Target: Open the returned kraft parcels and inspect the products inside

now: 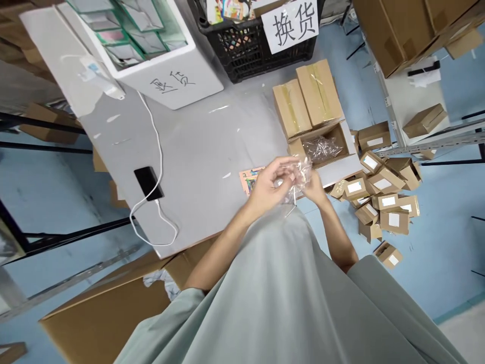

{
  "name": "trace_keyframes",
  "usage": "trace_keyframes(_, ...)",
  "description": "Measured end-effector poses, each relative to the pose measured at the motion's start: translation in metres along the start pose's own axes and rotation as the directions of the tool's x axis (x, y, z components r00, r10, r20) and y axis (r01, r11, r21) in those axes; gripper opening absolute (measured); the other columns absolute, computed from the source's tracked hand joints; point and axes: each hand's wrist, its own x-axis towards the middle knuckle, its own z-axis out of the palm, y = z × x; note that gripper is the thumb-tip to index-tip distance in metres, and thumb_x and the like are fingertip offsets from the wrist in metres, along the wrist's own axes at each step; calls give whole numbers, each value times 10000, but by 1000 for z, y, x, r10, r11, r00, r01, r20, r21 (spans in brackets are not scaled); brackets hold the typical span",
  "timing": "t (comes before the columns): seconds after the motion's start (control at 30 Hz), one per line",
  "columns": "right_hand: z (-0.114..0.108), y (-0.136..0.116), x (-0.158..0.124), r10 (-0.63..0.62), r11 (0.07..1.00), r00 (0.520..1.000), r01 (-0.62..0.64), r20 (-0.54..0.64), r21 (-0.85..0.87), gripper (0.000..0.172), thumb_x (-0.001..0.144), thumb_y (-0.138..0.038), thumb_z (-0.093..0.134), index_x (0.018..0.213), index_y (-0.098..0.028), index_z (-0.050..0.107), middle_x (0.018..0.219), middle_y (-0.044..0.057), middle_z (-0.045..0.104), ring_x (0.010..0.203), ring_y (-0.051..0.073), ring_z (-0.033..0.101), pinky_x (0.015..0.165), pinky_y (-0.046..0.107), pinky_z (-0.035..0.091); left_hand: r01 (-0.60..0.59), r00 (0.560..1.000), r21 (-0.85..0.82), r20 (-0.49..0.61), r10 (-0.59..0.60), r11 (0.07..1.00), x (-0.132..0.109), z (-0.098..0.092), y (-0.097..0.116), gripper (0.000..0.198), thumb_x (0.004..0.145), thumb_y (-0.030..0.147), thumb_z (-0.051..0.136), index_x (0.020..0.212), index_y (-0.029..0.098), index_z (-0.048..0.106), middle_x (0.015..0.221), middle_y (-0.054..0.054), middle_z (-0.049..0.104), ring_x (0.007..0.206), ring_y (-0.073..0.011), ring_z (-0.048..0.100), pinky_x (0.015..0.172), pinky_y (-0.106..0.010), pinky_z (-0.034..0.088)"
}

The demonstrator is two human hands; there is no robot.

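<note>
My left hand [267,184] and my right hand [312,187] are together at the near edge of the grey table [197,151]. Both pinch a small clear plastic bag [297,174], crumpled between the fingers. A colourful card [250,179] lies flat on the table just left of my left hand. Beyond my hands stands an open cardboard box [322,146] holding more clear bags.
A black phone [148,183] on a white cable lies at the table's left. A white foam box [151,45] and a black crate [253,45] with a paper sign stand at the back. Several small labelled cartons [382,194] are heaped on the blue floor at right.
</note>
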Motion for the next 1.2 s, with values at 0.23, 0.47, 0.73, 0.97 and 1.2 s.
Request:
trace_keyframes(0.23, -101, 31, 52, -108, 917, 934, -38, -340, -398, 313, 1070, -437, 679, 1212, -210, 841, 1196, 126, 841, 1147, 326, 778, 1112, 490, 626, -520, 836, 639, 246, 491, 566, 82, 26, -38, 359, 1216, 286, 501, 1468, 268, 756, 1321, -92, 833, 1160, -211, 808, 988, -346, 660)
trace_keyframes(0.47, -110, 35, 62, 184, 581, 963, -269, -199, -768, 520, 1032, -157, 640, 1543, -92, 712, 1489, 279, 737, 1369, 426, 733, 1220, 559, 577, -394, 911, 882, 413, -20, 258, 135, 73, -84, 450, 1067, 25, 530, 1392, 185, 797, 1313, -180, 807, 1128, -299, 795, 932, -407, 609)
trace_keyframes(0.73, -81, 6, 59, 293, 485, 951, -233, -95, -843, 388, 1141, -219, 574, 1464, -123, 766, 1442, 256, 800, 1378, 386, 758, 1228, 526, 565, -331, 902, 894, 394, -177, 301, 176, 83, -120, 260, 972, 40, 667, 1121, 84, 876, 1255, -272, 832, 1366, -418, 711, 1275, -591, 472)
trace_keyframes(0.97, -66, -10, 66, 287, 375, 938, -297, -194, -878, 424, 1150, -253, 541, 1435, -80, 805, 1396, 308, 817, 1406, 437, 748, 1237, 614, 520, -380, 924, 748, 274, 268, 544, 93, -4, -127, 529, 1073, 124, 540, 1553, 232, 736, 1612, -171, 708, 1565, -347, 611, 1320, -594, 489)
trace_keyframes(1.2, 48, 7, 31, 86, 663, 957, 153, 278, -733, 491, 1206, -377, 523, 1647, -212, 662, 1583, 179, 760, 1464, 338, 706, 1261, 474, 533, 337, 934, 839, -242, -262, 428, -10, -133, -189, 595, 1022, 188, 667, 1610, 99, 638, 1624, -254, 662, 1519, -413, 619, 1325, -558, 495)
